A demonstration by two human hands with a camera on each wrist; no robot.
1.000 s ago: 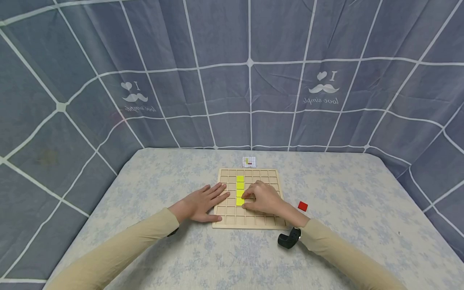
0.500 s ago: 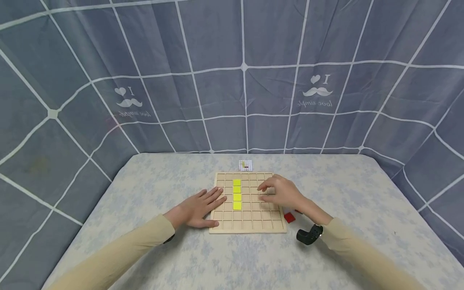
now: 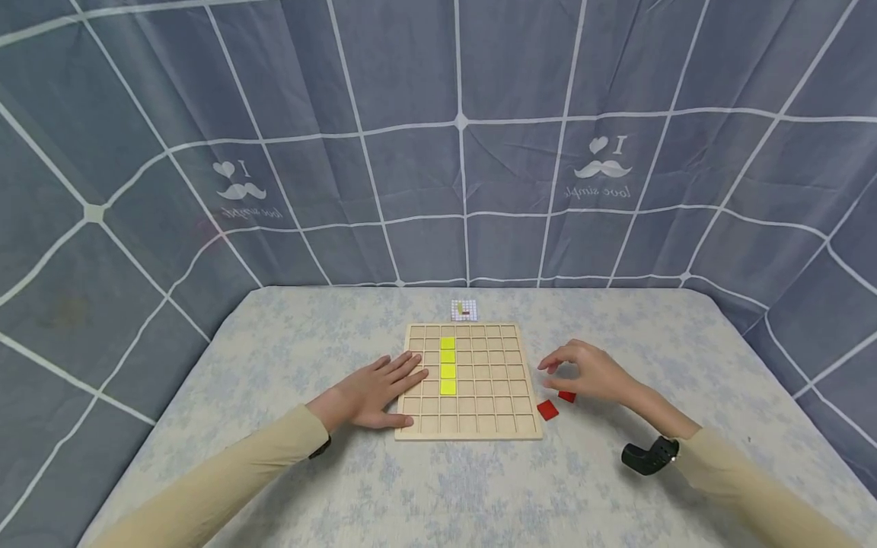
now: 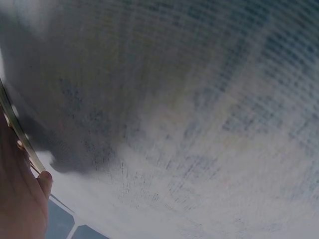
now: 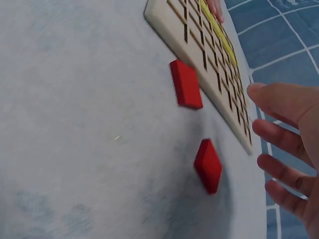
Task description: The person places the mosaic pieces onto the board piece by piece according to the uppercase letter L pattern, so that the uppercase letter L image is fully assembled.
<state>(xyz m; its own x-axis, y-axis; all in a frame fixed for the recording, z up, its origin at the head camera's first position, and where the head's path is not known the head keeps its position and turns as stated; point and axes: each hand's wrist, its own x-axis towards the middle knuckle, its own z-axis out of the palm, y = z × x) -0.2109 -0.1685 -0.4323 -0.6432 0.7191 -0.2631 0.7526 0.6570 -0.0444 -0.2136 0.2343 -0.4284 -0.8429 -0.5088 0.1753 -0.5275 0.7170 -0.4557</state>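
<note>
A wooden grid board [image 3: 481, 407] lies on the table with several yellow square tiles [image 3: 448, 365] in one column of its cells. My left hand [image 3: 373, 392] rests flat with spread fingers on the board's left edge; its thumb [image 4: 45, 181] shows at that edge in the left wrist view. To the right of the board my right hand [image 3: 592, 371] hovers, fingers bent loosely and nothing between them. Below it are two red tiles: one red tile [image 3: 547, 410] near the board's right edge, the other red tile [image 5: 208, 167] partly covered by the hand in the head view.
Behind the board lies a small printed grid card [image 3: 464, 310] with yellow and red marks. A pale floral cloth [image 3: 329, 487] covers the table. Blue checked curtains [image 3: 425, 183] surround its back and sides. A black band [image 3: 649, 457] sits at the right wrist.
My right hand has left the yellow tiles and moved right, off the board, to above the red tiles. Both red tiles now show beside the board. My left hand keeps its place.
</note>
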